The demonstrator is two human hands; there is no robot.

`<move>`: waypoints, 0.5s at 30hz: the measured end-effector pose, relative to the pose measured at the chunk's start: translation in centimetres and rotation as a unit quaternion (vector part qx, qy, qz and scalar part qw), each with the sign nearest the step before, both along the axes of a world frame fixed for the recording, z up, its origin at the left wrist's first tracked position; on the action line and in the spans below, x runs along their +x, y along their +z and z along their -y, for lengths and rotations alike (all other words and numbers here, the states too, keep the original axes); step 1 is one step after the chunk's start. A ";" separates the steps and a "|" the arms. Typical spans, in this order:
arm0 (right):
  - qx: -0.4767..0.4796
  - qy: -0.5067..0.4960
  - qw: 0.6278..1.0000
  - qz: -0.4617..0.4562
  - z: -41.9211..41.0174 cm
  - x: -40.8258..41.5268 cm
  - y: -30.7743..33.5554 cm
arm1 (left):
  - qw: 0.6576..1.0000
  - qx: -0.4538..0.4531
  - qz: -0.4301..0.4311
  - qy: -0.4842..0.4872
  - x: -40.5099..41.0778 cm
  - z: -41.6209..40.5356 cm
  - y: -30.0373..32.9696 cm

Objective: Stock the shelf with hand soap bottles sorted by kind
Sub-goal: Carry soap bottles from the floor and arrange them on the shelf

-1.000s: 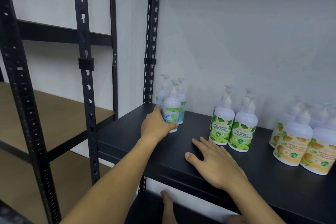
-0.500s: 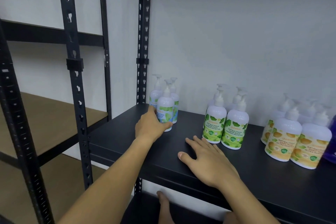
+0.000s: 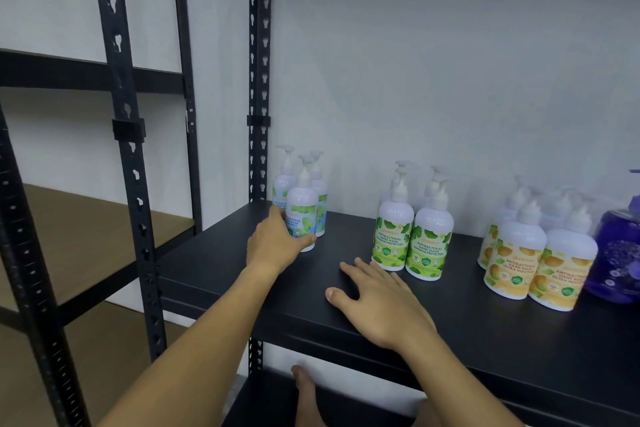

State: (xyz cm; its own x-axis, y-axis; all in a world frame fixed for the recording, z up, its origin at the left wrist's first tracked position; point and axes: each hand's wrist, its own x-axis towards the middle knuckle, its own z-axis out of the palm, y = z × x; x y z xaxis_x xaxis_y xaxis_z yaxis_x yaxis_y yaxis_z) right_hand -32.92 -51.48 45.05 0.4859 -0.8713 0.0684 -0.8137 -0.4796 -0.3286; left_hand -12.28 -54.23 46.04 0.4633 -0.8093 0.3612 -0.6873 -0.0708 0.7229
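On the black shelf (image 3: 221, 274) stand white pump bottles in groups by label. At the far left, three blue-green mint bottles cluster; my left hand (image 3: 277, 243) is wrapped around the base of the front mint bottle (image 3: 302, 215). Green-leaf bottles (image 3: 412, 239) stand in the middle, orange-label bottles (image 3: 536, 263) to their right, and a purple bottle (image 3: 620, 253) sits at the right edge. My right hand (image 3: 377, 302) lies flat on the shelf with fingers spread, just in front of the green bottles, holding nothing.
A black slotted upright (image 3: 258, 80) rises right behind the mint bottles. To the left is a second rack with a brown board shelf (image 3: 86, 236). A grey wall backs the shelf. A bare foot (image 3: 304, 392) shows below the shelf's front edge.
The view has swung right, so the purple bottle now shows. My left hand stays on the front mint bottle; my right hand has barely moved.
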 end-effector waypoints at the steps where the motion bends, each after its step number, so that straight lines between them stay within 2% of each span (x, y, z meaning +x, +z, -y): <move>1: 0.000 0.000 1.000 0.004 0.0 0.0 0.0 | 1.000 0.001 -0.011 -0.005 0.0 -0.1 0.0; 6: -0.015 -0.007 0.999 0.041 -0.4 -0.3 0.2 | 0.999 0.010 -0.036 -0.009 -0.9 -2.1 0.0; 11: -0.025 -0.028 0.997 0.062 -1.8 -1.1 0.8 | 0.997 0.055 0.045 -0.004 -2.7 -6.1 0.4; 15: -0.024 -0.042 0.997 0.058 -4.0 -3.1 1.1 | 0.995 0.053 0.084 -0.020 -4.2 -8.8 1.6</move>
State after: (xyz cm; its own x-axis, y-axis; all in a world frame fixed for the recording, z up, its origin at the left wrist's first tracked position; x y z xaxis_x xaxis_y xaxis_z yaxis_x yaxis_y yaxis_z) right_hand -36.01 -47.47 46.18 0.3983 -0.9027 0.1627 -0.8091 -0.4293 -0.4013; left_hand -16.46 -45.47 47.66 0.3700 -0.8637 0.3423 -0.8012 -0.1102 0.5882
